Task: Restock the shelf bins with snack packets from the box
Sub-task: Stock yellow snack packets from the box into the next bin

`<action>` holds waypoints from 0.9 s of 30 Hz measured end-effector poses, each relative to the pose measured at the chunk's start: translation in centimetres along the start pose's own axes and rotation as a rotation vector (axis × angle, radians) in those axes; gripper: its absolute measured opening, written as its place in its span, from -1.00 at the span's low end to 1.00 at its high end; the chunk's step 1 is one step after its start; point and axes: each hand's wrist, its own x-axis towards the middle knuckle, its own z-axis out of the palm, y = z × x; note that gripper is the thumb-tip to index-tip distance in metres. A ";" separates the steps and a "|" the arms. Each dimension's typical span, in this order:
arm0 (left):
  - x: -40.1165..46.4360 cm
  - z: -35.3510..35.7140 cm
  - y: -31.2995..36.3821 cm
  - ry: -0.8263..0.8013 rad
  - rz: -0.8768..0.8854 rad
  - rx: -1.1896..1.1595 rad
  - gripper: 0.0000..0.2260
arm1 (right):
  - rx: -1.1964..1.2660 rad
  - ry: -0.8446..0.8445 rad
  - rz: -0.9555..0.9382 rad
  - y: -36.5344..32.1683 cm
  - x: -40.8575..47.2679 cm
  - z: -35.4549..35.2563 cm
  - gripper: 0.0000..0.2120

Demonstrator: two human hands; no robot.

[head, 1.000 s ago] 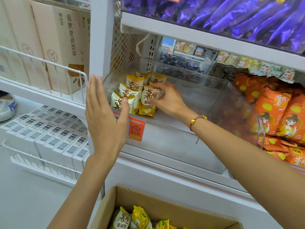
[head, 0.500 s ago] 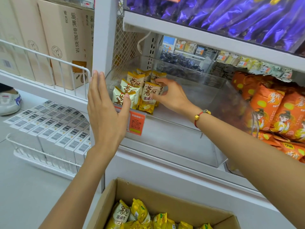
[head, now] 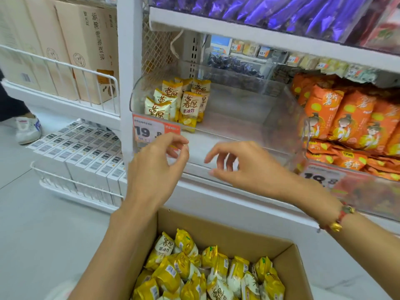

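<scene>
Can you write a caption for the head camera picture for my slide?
Both empty hands, left and right, hover between the box of yellow snack packets and a clear bin.

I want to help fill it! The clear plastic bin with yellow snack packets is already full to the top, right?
Not full: the head view shows the clear plastic bin holding only a few yellow snack packets at its left end. The rest is bare.

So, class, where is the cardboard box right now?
The box sits at the bottom centre of the head view, below both hands, under the clear bin.
</scene>
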 end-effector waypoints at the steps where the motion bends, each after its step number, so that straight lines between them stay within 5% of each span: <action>1: -0.9 0.4 -0.3 -0.055 -0.031 0.030 -0.93 | -0.037 -0.153 0.045 0.6 -0.9 1.1 -0.82; 4: -4.9 3.1 -3.1 -0.214 -0.176 0.111 -0.95 | -0.056 -0.575 0.245 4.0 -3.6 6.2 -0.68; 7: -11.6 6.4 -8.0 -0.445 -0.365 0.114 -0.87 | -0.043 -0.712 0.425 7.7 -7.5 12.5 -0.64; 13: -21.9 8.8 -13.4 -0.749 -0.416 0.403 -0.60 | 0.204 -0.652 0.615 8.6 -14.9 22.2 -0.57; 19: -21.4 9.5 -13.4 -0.826 -0.371 0.524 -0.59 | 0.450 -0.625 0.739 6.2 -14.5 29.3 -0.26; 27: -20.5 9.7 -13.3 -0.804 -0.363 0.498 -0.68 | 0.752 -0.500 0.869 6.3 -14.9 29.5 -0.22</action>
